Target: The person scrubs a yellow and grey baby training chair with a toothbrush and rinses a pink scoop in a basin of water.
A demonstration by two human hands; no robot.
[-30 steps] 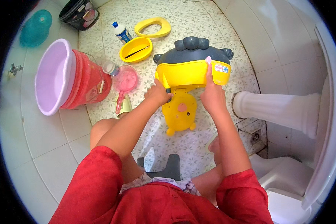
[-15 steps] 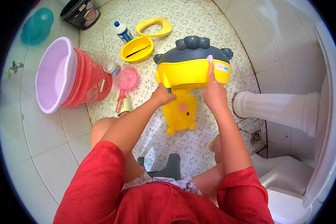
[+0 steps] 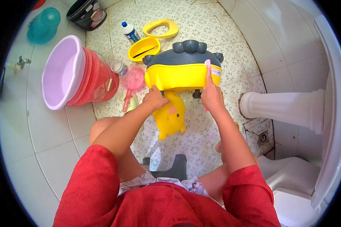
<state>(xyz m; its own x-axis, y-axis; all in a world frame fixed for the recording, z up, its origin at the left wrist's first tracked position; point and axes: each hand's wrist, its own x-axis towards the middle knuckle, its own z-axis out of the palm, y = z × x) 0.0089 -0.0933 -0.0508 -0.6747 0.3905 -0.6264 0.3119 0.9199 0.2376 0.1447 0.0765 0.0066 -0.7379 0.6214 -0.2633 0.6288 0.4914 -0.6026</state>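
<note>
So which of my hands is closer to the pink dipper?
Your left. Your left hand is just right of the pink dipper, at the yellow body's lower left edge; your right hand is farther right, with a pink tool.

Strong, cool-toned light from a source out of view brightens the patterned tile floor, leaving a pale streak of glare at its near part, soft shadows, and a glossy sheen on the yellow-and-gray potty chair. Fisheye distortion bows the tiled left wall and the washbasin at right, with blackened corners. The middle is fairly sharp, though fine print is smeared.
</note>
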